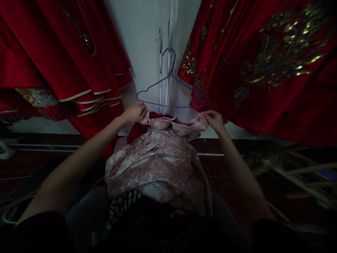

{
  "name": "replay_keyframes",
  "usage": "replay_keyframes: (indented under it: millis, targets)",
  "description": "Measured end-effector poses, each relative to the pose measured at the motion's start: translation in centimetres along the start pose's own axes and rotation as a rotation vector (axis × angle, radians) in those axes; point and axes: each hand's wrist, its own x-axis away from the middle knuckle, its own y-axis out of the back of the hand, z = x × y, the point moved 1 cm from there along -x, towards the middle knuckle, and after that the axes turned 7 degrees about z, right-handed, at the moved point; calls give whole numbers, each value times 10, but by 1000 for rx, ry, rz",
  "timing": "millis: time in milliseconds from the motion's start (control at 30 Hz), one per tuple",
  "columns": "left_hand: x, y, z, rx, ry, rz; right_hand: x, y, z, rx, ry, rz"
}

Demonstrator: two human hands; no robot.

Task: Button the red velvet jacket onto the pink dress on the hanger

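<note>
Spread between my hands is a pink dress (pixel 160 158) with a shiny floral pattern and shaped cups at the top; its skirt lies over my lap. My left hand (pixel 136 113) pinches the upper left corner of the bodice. At the upper right corner, my right hand (pixel 213 120) grips the edge between thumb and fingers. A purple hanger (pixel 172 106) hangs just above the dress neckline, apart from both hands. Some dark red cloth (pixel 136 133) shows behind the dress near my left hand.
Red garments (pixel 86 63) with pale trim hang on the left. More red garments (pixel 252 116) with gold sequin work hang on the right. A white wall (pixel 137 35) with a vertical metal strip stands behind the hanger. A wooden frame (pixel 302 182) lies blurred at the lower right.
</note>
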Motion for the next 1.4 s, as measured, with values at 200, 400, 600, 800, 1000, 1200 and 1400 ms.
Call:
replay_keyframes:
  millis: [200,400,600,800,1000,1200,1400]
  targets:
    - [-51,-10,-66,40,-373,-127,-5,3,68,292,319,-4]
    - [-40,-43,-85,85,-312,-138,-26,23,69,520,305,-127]
    - [-3,-19,-85,108,-258,-180,-25,36,27,590,320,-97]
    - [-2,-16,-90,116,-233,-195,-22,40,14,604,312,-90]
    - [-2,-19,-89,104,-240,-195,-23,39,24,538,287,-177]
    - [-9,-24,-89,197,-261,-203,-31,25,59,424,337,-276]
    - [-26,-31,-100,433,-266,-231,-57,-14,88,300,390,-326]
